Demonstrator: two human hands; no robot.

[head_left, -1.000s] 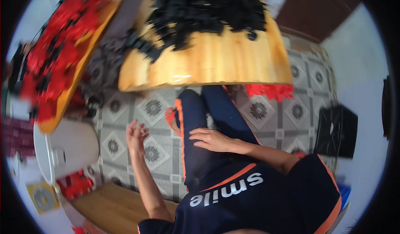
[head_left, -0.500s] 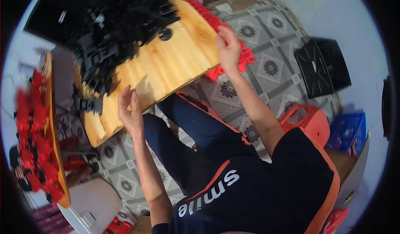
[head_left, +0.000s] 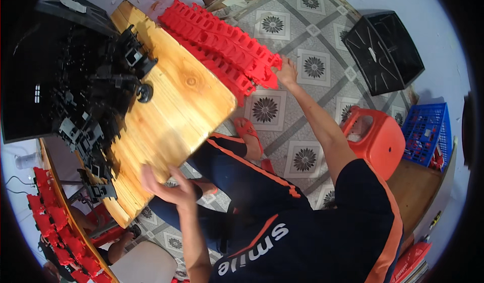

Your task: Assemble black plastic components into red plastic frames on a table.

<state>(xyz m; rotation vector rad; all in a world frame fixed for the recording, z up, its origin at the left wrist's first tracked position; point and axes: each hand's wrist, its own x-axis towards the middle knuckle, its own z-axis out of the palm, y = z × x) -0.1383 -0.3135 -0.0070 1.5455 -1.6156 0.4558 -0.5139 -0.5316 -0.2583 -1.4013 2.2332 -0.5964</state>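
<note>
Seen from above, seated at a wooden table (head_left: 171, 111) over a patterned tile floor (head_left: 302, 106). Right hand (head_left: 287, 72) stretched out past the table's far corner, fingertips touching the near end of a stack of red plastic toothed strips (head_left: 222, 46) lying on the floor just beside the table's edge; fingers bent onto the strips, whether pinching or merely resting cannot be told. Left hand (head_left: 169, 187) raised at the table's near edge, blurred, fingers loosely curled and slightly spread, gripping nothing visible. Heap of black plastic parts (head_left: 96, 96) piled on the far side of the table from the left hand, with a small round black piece (head_left: 145, 92) at the heap's edge on bare wood. Beyond the table, to its left, a second wooden board carrying red plastic parts (head_left: 55, 227). Well apart from the table, to the right: a red plastic stool (head_left: 375, 142), a blue crate (head_left: 428, 131), a black crate (head_left: 385, 48). Under the table's near corner, a foot in a red sandal (head_left: 249, 131).
</note>
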